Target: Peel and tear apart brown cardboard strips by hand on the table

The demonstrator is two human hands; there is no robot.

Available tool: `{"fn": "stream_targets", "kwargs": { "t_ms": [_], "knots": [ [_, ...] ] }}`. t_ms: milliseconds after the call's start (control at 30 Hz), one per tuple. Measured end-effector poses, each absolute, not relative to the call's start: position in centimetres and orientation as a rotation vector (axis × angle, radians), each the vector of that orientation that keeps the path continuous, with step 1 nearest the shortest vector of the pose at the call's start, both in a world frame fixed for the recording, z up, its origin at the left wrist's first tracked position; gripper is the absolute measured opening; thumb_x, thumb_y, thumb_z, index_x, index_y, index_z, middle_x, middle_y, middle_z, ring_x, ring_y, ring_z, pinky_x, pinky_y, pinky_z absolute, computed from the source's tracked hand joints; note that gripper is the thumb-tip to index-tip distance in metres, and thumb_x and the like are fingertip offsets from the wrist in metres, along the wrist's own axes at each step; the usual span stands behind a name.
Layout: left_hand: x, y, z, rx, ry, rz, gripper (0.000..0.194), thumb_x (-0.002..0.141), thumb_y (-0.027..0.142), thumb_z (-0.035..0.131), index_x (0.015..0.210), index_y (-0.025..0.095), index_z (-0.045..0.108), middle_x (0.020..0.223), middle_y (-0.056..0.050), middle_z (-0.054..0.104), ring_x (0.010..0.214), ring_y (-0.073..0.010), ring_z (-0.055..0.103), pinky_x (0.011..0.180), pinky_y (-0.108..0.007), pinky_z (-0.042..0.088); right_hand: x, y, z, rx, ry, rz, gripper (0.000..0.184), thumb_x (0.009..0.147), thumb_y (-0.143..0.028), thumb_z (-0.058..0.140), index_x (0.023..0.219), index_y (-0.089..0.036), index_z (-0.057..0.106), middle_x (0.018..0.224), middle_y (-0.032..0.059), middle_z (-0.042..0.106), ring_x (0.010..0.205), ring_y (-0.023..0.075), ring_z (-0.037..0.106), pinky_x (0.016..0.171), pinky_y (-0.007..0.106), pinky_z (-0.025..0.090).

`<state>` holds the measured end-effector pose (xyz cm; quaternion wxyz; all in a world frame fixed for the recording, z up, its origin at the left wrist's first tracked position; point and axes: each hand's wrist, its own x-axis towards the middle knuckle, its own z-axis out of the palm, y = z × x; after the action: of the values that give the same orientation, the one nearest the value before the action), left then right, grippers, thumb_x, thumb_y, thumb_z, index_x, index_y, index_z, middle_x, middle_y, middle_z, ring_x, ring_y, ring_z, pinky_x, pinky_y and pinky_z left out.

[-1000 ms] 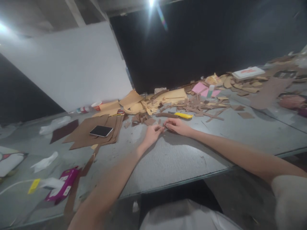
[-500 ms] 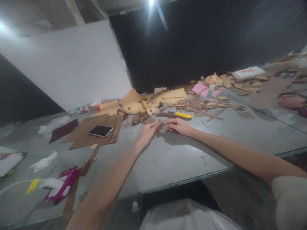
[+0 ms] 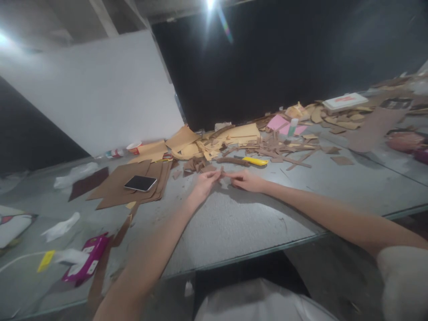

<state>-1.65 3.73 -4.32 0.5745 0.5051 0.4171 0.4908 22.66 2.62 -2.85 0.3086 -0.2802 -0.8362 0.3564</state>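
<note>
Over the grey table, my left hand (image 3: 204,183) is closed in a pinch, and a small brown scrap of leather-like sheet (image 3: 222,170) stands up from its fingertips. Facing it, my right hand (image 3: 248,181) has its index finger stretched out to that scrap and its other fingers curled in. Whether the curled fingers hold anything is too small to make out. Just beyond the hands lie a yellow utility knife (image 3: 255,161) and a curved brown strip (image 3: 233,161). Brown offcuts (image 3: 198,164) are heaped beside my left hand.
A phone (image 3: 140,183) rests on stacked brown sheets (image 3: 110,182) to the left. Nearer stands a magenta tissue pack (image 3: 87,258). Tan and brown scraps (image 3: 277,145), pink paper (image 3: 279,122) and a white box (image 3: 346,101) line the back. The table edge (image 3: 247,256) runs close in front.
My right hand has drawn slightly back to the right and its index finger is straighter. The small scrap shows more plainly at my left fingertips. The things on the table have stayed put.
</note>
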Motion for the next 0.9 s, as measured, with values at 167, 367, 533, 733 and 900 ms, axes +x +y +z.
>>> {"fn": "stream_targets", "kwargs": {
  "t_ms": [167,367,533,733,900],
  "knots": [
    [-1.4,3.7,-4.4,1.128,1.001,1.205,0.054,0.06,0.054,0.104,0.093,0.014,0.086,0.091,-0.011,0.08,0.076,-0.0166,0.067,0.071,-0.028,0.05,22.8,2.2,-2.4,-0.772,-2.132,0.895,0.049,0.097,-0.022,0.051,0.139,-0.019,0.076,0.064,-0.0048,0.055,0.057,0.0114,0.04,0.057,0.023,0.033],
    [-1.3,3.4,-4.6,1.177,1.045,1.225,0.053,0.067,0.058,0.099,0.095,0.015,0.086,0.098,-0.015,0.082,0.083,-0.0212,0.071,0.071,-0.029,0.051,22.9,2.5,-2.2,-0.952,-1.91,0.827,0.034,0.099,-0.027,0.05,0.108,-0.016,0.081,0.06,-0.0039,0.051,0.055,0.0125,0.039,0.055,0.026,0.031],
    [-1.1,3.2,-4.5,1.325,1.085,1.198,0.049,0.073,0.06,0.094,0.092,0.015,0.086,0.094,-0.015,0.082,0.08,-0.0226,0.072,0.071,-0.032,0.052,22.5,2.9,-2.2,-0.979,-2.017,0.772,0.034,0.104,-0.042,0.054,0.106,-0.017,0.078,0.073,0.0006,0.063,0.067,0.0157,0.051,0.063,0.028,0.038],
    [-0.7,2.8,-4.1,1.481,1.078,1.142,0.051,0.075,0.065,0.091,0.088,0.015,0.086,0.088,-0.015,0.081,0.074,-0.0218,0.07,0.071,-0.033,0.053,22.3,2.7,-2.2,-0.882,-2.154,0.759,0.044,0.106,-0.054,0.056,0.098,-0.017,0.077,0.075,0.001,0.065,0.069,0.0152,0.05,0.064,0.027,0.036],
    [-0.6,2.2,-3.6,1.603,1.055,1.066,0.052,0.078,0.068,0.087,0.087,0.017,0.085,0.089,-0.013,0.082,0.078,-0.0234,0.072,0.074,-0.033,0.054,22.3,2.6,-2.4,-0.818,-2.176,0.744,0.039,0.107,-0.049,0.057,0.092,-0.018,0.075,0.075,0.0007,0.066,0.068,0.0146,0.051,0.065,0.027,0.037]
  ]
}}
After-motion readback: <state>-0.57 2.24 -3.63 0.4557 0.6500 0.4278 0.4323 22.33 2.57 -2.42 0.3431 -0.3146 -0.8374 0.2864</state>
